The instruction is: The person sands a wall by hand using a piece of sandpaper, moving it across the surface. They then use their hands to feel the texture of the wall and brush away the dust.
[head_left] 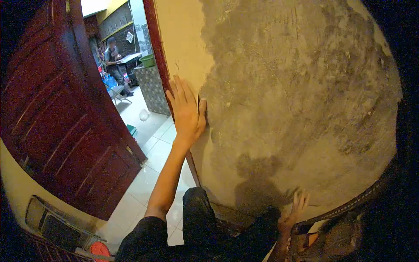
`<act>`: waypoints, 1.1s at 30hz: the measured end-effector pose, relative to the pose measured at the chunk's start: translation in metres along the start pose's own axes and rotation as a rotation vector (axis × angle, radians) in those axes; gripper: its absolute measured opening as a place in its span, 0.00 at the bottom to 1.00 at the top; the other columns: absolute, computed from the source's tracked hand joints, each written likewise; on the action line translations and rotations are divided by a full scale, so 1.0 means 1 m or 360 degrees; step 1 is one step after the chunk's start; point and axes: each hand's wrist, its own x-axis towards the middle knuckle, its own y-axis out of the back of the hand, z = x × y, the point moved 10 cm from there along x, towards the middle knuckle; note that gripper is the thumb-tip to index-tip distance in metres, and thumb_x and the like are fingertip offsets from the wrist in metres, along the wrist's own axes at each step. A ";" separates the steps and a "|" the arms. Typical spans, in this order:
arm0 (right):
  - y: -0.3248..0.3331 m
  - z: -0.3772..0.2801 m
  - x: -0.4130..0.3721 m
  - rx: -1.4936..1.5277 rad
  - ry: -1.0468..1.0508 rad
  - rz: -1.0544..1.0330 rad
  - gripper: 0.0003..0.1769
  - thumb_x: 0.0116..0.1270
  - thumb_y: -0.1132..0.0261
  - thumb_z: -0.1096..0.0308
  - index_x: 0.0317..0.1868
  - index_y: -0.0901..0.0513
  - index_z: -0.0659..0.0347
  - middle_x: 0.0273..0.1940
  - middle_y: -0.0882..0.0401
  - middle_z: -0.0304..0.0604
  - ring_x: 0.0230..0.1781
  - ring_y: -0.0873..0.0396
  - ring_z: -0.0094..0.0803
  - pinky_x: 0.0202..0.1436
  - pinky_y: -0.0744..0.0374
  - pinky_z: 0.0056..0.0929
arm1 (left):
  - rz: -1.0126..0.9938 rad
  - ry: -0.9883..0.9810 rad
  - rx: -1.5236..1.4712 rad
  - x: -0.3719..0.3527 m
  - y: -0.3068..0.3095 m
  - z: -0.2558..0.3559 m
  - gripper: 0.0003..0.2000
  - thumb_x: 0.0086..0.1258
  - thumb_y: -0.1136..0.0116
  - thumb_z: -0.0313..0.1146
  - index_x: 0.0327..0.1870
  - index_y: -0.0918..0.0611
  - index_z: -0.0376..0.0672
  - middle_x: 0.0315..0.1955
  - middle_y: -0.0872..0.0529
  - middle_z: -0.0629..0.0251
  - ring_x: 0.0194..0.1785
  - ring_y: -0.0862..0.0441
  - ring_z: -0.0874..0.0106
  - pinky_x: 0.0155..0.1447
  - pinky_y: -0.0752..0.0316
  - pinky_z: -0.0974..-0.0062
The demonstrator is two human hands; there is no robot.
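Observation:
My left hand (187, 114) lies against the wall beside the doorway, fingers stretched upward and thumb apart. Its outer fingers reach the dark red door frame (158, 41). Above it the wall has a yellow painted strip (181, 32); to the right spreads a rough grey, patchy plaster surface (279, 91). Low on the right, my right hand (295, 210) has its fingers spread, close to the bottom of the plaster. Neither hand shows anything in its grasp. The shadow (257, 179) of my head and shoulders falls on the wall between them.
A dark red panelled door (65, 113) stands ajar on the left. Beyond the doorway, a person (113, 56) stands near a folding chair (115, 92) and a counter with a green basin (148, 60). At lower left are a metal-framed chair (61, 227) and a red object (100, 249).

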 end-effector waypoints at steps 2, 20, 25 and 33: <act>-0.001 0.018 0.002 -0.0234 -0.0096 0.0044 0.37 0.74 0.55 0.43 0.72 0.39 0.63 0.75 0.50 0.58 0.77 0.58 0.61 0.75 0.55 0.58 | 0.0280 -0.0094 -0.0003 0.027 0.014 0.005 0.32 0.73 0.53 0.36 0.71 0.46 0.24 0.73 0.54 0.36 0.78 0.61 0.43 0.75 0.66 0.41; -0.051 0.059 -0.008 0.0022 -0.0367 -0.0002 0.42 0.72 0.48 0.52 0.75 0.52 0.70 0.77 0.60 0.62 0.78 0.63 0.58 0.77 0.60 0.53 | 0.0393 -0.0350 0.0007 0.095 0.039 0.003 0.32 0.73 0.53 0.36 0.73 0.46 0.30 0.75 0.53 0.43 0.79 0.61 0.49 0.77 0.69 0.46; -0.038 0.048 -0.003 -0.0167 -0.0222 0.0038 0.42 0.71 0.47 0.55 0.75 0.54 0.70 0.77 0.60 0.62 0.78 0.63 0.57 0.78 0.61 0.51 | 0.0451 -0.0572 0.0449 0.205 0.075 0.017 0.18 0.73 0.56 0.34 0.60 0.28 0.38 0.70 0.45 0.36 0.76 0.60 0.37 0.69 0.59 0.27; -0.046 0.048 0.006 -0.0068 -0.0217 0.0018 0.43 0.70 0.47 0.56 0.75 0.56 0.71 0.77 0.61 0.61 0.78 0.63 0.56 0.78 0.60 0.48 | 0.0695 -0.0743 0.0267 0.201 0.077 0.011 0.19 0.74 0.57 0.35 0.61 0.28 0.37 0.70 0.45 0.36 0.76 0.58 0.37 0.69 0.58 0.28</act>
